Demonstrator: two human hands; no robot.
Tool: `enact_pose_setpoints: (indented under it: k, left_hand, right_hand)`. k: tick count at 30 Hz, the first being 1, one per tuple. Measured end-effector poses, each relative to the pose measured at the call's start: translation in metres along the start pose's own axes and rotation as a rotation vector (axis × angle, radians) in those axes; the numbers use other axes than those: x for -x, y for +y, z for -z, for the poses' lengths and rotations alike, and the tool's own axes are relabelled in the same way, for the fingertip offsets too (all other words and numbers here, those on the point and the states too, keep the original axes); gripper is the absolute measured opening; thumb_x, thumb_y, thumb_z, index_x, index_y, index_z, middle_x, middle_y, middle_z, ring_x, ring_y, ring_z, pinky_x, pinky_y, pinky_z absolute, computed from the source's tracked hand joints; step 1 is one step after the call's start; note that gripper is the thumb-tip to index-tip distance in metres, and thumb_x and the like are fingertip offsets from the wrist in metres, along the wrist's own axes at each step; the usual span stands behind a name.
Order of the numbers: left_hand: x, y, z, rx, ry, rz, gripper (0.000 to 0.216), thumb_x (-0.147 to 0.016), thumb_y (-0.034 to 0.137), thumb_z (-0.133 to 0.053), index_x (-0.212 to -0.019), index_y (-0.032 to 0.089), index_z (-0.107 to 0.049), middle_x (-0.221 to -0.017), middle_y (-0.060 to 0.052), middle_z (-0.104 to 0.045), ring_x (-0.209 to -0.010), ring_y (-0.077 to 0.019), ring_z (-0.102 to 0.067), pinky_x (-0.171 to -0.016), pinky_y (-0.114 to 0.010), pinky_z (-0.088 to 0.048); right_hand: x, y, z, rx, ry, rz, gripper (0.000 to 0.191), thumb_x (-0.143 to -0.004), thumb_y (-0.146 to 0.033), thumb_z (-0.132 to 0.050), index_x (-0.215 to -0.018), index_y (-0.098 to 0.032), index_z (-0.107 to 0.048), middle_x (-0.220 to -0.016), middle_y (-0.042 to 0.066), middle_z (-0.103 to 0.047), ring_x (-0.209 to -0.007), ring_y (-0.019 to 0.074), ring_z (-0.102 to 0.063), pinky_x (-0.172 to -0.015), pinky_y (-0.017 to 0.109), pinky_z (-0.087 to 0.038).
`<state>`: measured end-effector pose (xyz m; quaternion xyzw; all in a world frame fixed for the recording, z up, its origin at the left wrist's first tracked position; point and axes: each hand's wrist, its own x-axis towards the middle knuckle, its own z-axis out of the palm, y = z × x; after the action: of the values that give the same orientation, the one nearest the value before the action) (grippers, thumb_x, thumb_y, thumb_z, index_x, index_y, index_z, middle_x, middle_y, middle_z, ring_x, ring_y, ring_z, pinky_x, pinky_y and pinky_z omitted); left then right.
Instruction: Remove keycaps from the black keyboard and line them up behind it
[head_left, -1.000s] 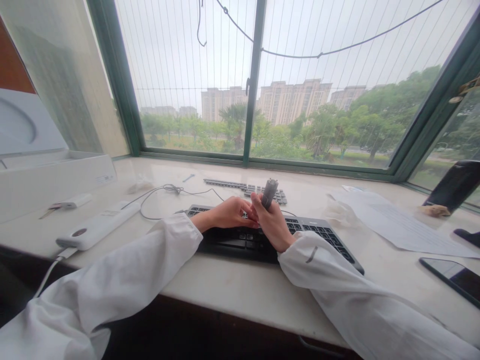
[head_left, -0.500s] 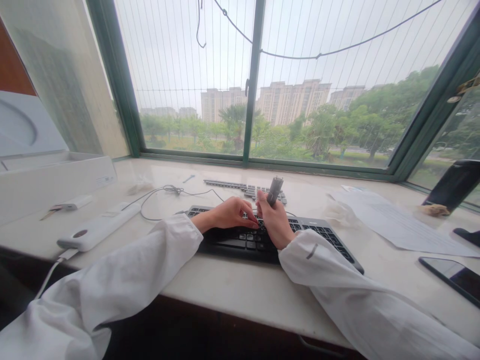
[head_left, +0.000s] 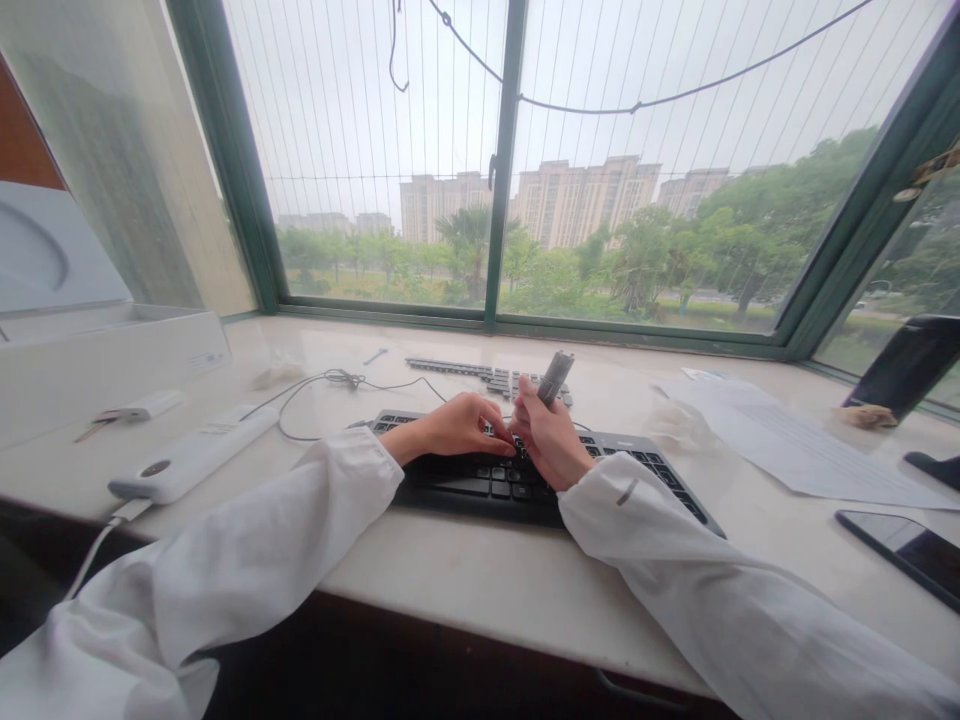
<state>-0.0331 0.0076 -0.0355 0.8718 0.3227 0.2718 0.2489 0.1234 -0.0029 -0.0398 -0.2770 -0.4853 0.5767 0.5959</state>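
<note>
Holding a tilted grey handle (head_left: pixel 556 377), the right hand (head_left: pixel 552 438) wraps it in a snug grip above a black keyboard (head_left: pixel 465 487); the handle's lower end is hidden. Just beside, the left hand (head_left: pixel 466 427) bends low, and whether its grip holds anything cannot be told. The keyboard, partly covered by both hands, lies on the white tabletop (head_left: pixel 450 565). A phone (head_left: pixel 900 548) is cut off at right.
</note>
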Motion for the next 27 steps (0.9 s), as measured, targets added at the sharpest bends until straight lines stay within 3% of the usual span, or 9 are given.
enact_pose_setpoints:
  k: [9, 13, 17, 27]
  left_hand:
    - [0.0, 0.001, -0.001, 0.077, -0.022, -0.049, 0.027, -0.076, 0.038, -0.07, -0.083, 0.013, -0.077, -0.084, -0.007, -0.072, -0.077, -0.015, -0.063, -0.071, -0.023, -0.047]
    - [0.001, 0.002, -0.002, 0.008, 0.018, -0.064, 0.024, -0.075, 0.036, -0.071, -0.079, 0.013, -0.076, -0.073, -0.003, -0.07, -0.066, -0.0121, -0.059, -0.063, -0.021, -0.044]
    - [0.0, 0.002, -0.004, -0.067, 0.075, -0.076, 0.022, -0.073, 0.033, -0.073, -0.069, 0.011, -0.074, -0.058, 0.0, -0.062, -0.057, -0.01, -0.053, -0.056, -0.021, -0.039]
    - [0.0, 0.0, -0.005, -0.076, 0.113, -0.096, 0.028, -0.072, 0.032, -0.073, -0.057, 0.01, -0.066, -0.049, 0.002, -0.053, -0.05, -0.0076, -0.045, -0.051, -0.02, -0.035]
  right_hand:
    - [0.007, 0.002, 0.002, 0.317, -0.084, 0.164, 0.046, -0.08, -0.061, -0.058, -0.063, -0.02, -0.045, -0.052, -0.006, -0.04, -0.047, 0.0086, -0.035, -0.046, 0.025, -0.03]
    - [0.01, -0.001, 0.002, 0.494, -0.094, 0.265, 0.046, -0.085, -0.059, -0.051, -0.062, -0.019, -0.049, -0.052, -0.004, -0.042, -0.049, 0.0101, -0.039, -0.049, 0.025, -0.032]
    - [0.013, -0.003, 0.001, 0.649, -0.138, 0.373, 0.046, -0.089, -0.054, -0.047, -0.059, -0.02, -0.043, -0.054, -0.003, -0.042, -0.053, 0.0112, -0.04, -0.053, 0.026, -0.031]
    - [0.013, -0.001, 0.0, 0.722, -0.133, 0.388, 0.045, -0.091, -0.053, -0.044, -0.061, -0.02, -0.041, -0.056, -0.003, -0.043, -0.056, 0.0121, -0.041, -0.055, 0.026, -0.031]
